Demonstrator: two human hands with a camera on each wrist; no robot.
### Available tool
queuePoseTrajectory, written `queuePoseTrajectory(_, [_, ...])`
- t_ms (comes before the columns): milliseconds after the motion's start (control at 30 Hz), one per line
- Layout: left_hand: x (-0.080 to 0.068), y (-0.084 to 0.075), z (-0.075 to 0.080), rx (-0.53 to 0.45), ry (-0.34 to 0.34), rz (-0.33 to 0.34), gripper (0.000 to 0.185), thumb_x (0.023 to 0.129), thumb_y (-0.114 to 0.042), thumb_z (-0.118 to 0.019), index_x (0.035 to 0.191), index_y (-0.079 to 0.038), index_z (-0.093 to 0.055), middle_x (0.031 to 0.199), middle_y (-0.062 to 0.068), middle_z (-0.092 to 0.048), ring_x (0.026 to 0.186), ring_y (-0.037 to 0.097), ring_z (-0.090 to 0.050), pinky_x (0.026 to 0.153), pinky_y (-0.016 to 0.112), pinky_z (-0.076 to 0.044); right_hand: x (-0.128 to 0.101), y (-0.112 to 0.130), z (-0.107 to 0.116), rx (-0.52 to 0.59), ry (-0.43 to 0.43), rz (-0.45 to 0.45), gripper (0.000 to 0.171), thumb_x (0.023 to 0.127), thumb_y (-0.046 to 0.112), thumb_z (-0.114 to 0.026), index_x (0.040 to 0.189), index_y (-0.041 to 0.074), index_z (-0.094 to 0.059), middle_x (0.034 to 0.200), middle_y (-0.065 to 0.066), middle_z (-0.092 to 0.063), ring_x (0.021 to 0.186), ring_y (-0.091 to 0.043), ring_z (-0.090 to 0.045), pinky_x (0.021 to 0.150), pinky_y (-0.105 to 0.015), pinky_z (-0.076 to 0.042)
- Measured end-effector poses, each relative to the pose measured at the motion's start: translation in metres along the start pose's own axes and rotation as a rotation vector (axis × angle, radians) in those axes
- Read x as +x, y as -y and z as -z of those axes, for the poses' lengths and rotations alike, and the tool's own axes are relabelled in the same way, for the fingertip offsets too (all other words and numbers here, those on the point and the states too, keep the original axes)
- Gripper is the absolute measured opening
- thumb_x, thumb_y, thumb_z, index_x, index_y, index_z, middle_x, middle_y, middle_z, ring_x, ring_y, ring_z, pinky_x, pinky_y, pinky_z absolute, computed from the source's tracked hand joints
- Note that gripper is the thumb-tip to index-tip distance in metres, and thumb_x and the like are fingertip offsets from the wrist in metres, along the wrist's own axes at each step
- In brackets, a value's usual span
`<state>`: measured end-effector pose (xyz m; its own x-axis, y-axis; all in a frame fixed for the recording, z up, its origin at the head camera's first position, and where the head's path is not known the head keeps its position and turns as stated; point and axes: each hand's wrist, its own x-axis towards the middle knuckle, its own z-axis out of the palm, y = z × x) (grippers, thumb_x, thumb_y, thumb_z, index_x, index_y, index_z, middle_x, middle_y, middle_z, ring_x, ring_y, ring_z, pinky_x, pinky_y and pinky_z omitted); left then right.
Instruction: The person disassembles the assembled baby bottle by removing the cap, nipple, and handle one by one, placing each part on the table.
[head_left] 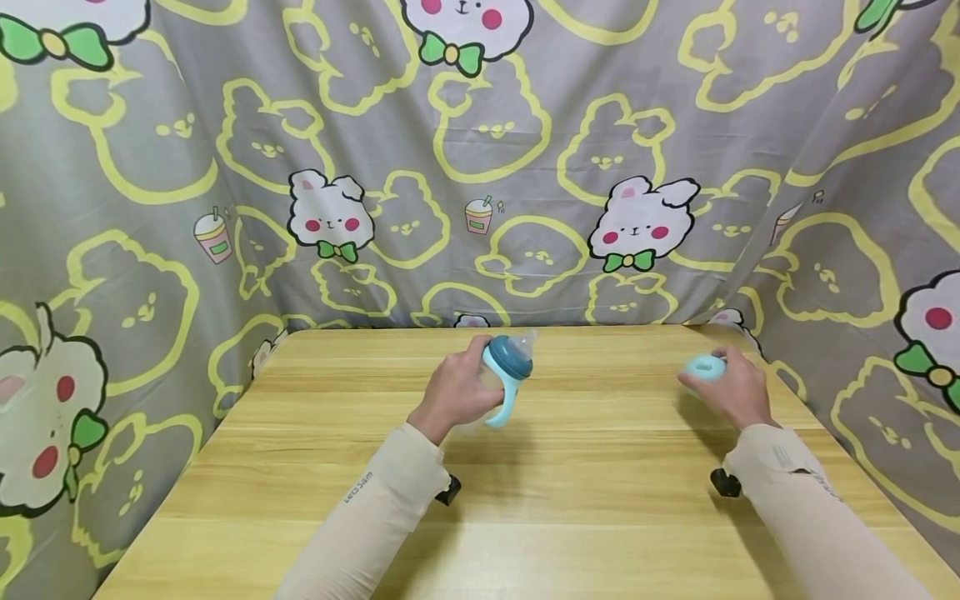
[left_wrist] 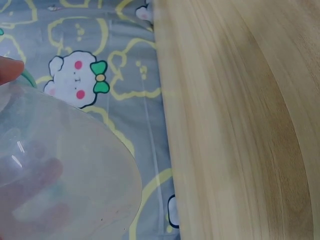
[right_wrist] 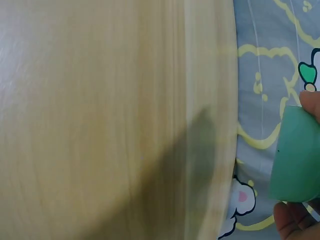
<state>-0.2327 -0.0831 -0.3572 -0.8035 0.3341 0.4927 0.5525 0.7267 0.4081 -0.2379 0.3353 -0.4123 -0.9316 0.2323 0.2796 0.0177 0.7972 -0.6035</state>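
A baby bottle (head_left: 509, 360) with a dark blue collar, a clear nipple and light blue handles is in my left hand (head_left: 457, 385), tilted to the right above the table. In the left wrist view its clear rounded body (left_wrist: 75, 165) fills the lower left, and fingers show through it. My right hand (head_left: 738, 388) holds a light turquoise bottle cap (head_left: 703, 367) with an oval opening in its top, over the right side of the table. The right wrist view shows the cap's side (right_wrist: 297, 155) pinched between thumb and fingers.
Both hands are over a light wood-grain table (head_left: 585, 500). A grey curtain (head_left: 420, 208) printed with yellow outlines and white rabbits hangs behind the table and along both sides. A small black device (head_left: 447, 490) sits under each wrist.
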Motion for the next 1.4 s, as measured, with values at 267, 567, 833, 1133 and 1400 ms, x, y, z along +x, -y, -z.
queuePoseTrajectory(267, [-0.001, -0.001, 0.0, -0.002, 0.009, 0.006, 0.07, 0.068, -0.029, -0.079, 0.127, -0.005, -0.051, 0.089, 0.014, -0.069, 0.068, 0.024, -0.063, 0.06, 0.037, -0.049, -0.003, -0.011, 0.0, -0.014, 0.037, -0.041, 0.081, 0.083, 0.052, -0.069, 0.132, -0.004, -0.038, 0.114, -0.031, -0.049, 0.097, -0.048, -0.044, 0.068, -0.049, -0.041])
queuePoseTrajectory(567, [-0.001, -0.001, -0.001, -0.001, 0.001, -0.002, 0.069, 0.069, -0.029, -0.079, 0.127, -0.005, -0.051, 0.088, 0.013, -0.068, 0.068, 0.023, -0.063, 0.061, 0.037, -0.049, -0.004, -0.021, 0.001, -0.025, 0.05, -0.069, 0.08, 0.083, 0.052, -0.068, 0.13, -0.005, -0.038, 0.111, -0.031, -0.048, 0.095, -0.049, -0.046, 0.067, -0.05, -0.042])
queuePoseTrajectory(833, [0.0, -0.003, 0.0, -0.02, 0.018, 0.003, 0.068, 0.07, -0.028, -0.078, 0.128, -0.005, -0.05, 0.089, 0.014, -0.068, 0.066, 0.022, -0.06, 0.06, 0.037, -0.048, -0.006, -0.028, 0.003, -0.031, 0.092, -0.13, 0.084, 0.082, 0.055, -0.068, 0.132, -0.005, -0.035, 0.113, -0.032, -0.047, 0.094, -0.048, -0.046, 0.066, -0.049, -0.043])
queuePoseTrajectory(1133, [0.002, -0.003, -0.001, -0.011, 0.015, 0.002, 0.068, 0.069, -0.028, -0.078, 0.128, -0.005, -0.05, 0.085, 0.011, -0.067, 0.062, 0.019, -0.056, 0.057, 0.035, -0.046, -0.011, -0.037, 0.0, -0.044, 0.113, -0.18, 0.085, 0.081, 0.056, -0.068, 0.131, -0.004, -0.035, 0.113, -0.035, -0.047, 0.095, -0.05, -0.046, 0.07, -0.052, -0.043])
queuePoseTrajectory(1400, [0.001, -0.004, -0.001, -0.012, 0.035, 0.015, 0.068, 0.07, -0.029, -0.078, 0.128, -0.005, -0.05, 0.088, 0.011, -0.067, 0.064, 0.02, -0.058, 0.059, 0.035, -0.047, -0.012, -0.037, 0.0, -0.053, 0.132, -0.194, 0.085, 0.082, 0.056, -0.066, 0.132, -0.005, -0.034, 0.113, -0.036, -0.046, 0.095, -0.051, -0.045, 0.07, -0.051, -0.042])
